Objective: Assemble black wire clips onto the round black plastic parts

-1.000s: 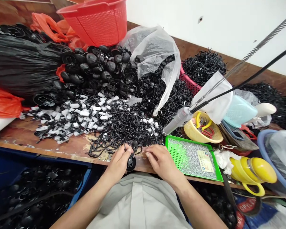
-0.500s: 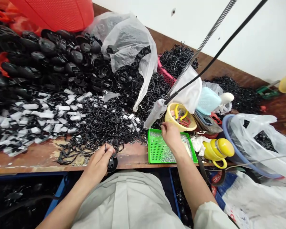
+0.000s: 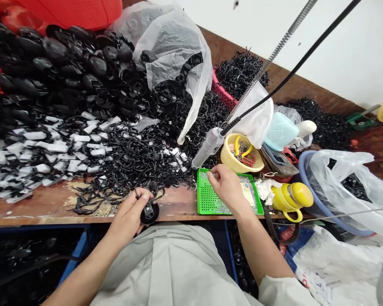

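My left hand (image 3: 130, 213) is closed around a black plastic part with a round disc (image 3: 150, 212) at the bench's front edge. The part's upper end points away from me, and its disc hangs just over the edge. Above the green perforated tray (image 3: 204, 203) is my right hand (image 3: 226, 187), its thumb and fingers pinched together. Whatever may be between those fingertips is too small to make out. Tiny metal screws (image 3: 221, 207) lie in the tray. A grey electric screwdriver (image 3: 208, 148) hangs from a coil spring and cable, close to the right fingertips.
Heaped black strips (image 3: 140, 157), white-and-black pieces (image 3: 57, 146) and black shells (image 3: 67, 63) cover the bench's left and back. Right of the tray are a cream basket with pliers (image 3: 228, 158), a yellow flask (image 3: 282, 199) and a blue tub (image 3: 303, 163). A clear plastic bag (image 3: 169, 38) lies behind.
My right hand has drawn slightly down from beside the screwdriver, over the tray. In my left hand, the black part now shows more of its disc and upper end. The view has shifted slightly.
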A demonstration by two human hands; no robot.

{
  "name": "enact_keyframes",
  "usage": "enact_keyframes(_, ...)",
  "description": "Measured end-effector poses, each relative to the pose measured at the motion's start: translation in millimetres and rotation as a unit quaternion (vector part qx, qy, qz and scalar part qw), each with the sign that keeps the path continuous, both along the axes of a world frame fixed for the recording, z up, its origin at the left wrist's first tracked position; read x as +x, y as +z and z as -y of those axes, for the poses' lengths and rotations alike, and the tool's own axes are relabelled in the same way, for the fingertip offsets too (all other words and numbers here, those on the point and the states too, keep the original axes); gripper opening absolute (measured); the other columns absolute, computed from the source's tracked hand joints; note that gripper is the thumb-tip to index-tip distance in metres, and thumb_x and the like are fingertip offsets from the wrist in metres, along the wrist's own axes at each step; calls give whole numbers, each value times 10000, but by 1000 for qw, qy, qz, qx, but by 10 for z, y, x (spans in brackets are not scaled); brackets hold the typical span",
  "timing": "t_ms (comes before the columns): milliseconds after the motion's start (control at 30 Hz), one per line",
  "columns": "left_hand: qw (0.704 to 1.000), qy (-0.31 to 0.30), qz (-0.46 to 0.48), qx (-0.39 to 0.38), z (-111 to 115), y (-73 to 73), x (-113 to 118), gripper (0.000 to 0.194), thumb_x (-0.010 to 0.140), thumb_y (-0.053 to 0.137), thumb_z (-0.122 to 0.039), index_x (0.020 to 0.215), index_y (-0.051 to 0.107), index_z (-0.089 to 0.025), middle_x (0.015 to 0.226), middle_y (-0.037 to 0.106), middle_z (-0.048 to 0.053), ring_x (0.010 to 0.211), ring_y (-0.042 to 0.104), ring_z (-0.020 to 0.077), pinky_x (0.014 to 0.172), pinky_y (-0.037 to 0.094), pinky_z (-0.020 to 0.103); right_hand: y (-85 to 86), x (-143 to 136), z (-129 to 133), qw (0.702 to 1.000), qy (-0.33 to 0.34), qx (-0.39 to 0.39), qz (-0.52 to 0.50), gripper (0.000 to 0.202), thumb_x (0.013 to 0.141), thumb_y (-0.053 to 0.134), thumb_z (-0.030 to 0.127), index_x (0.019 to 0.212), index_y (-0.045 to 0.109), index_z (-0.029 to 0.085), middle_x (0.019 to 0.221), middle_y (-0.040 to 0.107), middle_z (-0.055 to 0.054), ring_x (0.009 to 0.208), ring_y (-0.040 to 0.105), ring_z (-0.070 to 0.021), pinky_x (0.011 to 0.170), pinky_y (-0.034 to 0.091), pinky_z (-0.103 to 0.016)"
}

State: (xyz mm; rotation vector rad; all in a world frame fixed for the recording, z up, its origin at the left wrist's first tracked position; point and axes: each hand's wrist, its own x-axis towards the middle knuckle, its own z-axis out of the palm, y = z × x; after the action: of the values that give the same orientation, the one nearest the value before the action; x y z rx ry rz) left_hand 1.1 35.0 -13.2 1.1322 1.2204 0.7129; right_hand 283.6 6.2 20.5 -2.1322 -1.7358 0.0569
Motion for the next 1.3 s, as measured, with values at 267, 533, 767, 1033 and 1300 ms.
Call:
enact_keyframes(267,978,17,182,-98,126,117,458,305,828,593,-495,914,510,-215,686,527,-41,463,471,87,307,321,170,-215,-864,289,971,193,-43,-136,290,914,427,127,1134,610,179,1050,695,-101,966,647,-212,844,513,-336)
enact_keyframes(533,974,68,191,-106,89,74,251,299,846,570,-485,942,488,-214,699,627,-13,406,503,88,301,293,161,-171,-966,245,899,123,12,-421,246,942,511,313,1126,641,215,972,696,-58,731,666,-135,691,565,-279)
enact_keyframes(767,955,-20,263,-135,141,256,99,260,875,544,-455,928,488,-206,740,664,17,366,491,83,293,307,166,-249,-1086,124,823,76,-90,-555,259,894,571,444,964,659,210,749,641,0,588,558,-108,522,500,-231)
enact_keyframes(1033,981,3,182,-64,120,99,72,271,882,555,-472,928,535,-205,850,649,22,475,517,83,325,380,169,-239,-1045,97,810,22,-8,-586,221,846,649,423,829,608,206,671,578,40,480,447,-75,448,365,-212)
enact_keyframes(1300,991,45,122,-24,112,-18,127,289,857,578,-505,930,526,-230,747,557,-22,559,583,133,405,521,246,21,-1039,168,939,181,37,-290,118,901,600,274,856,688,209,785,620,-8,723,557,-127,667,433,-254)
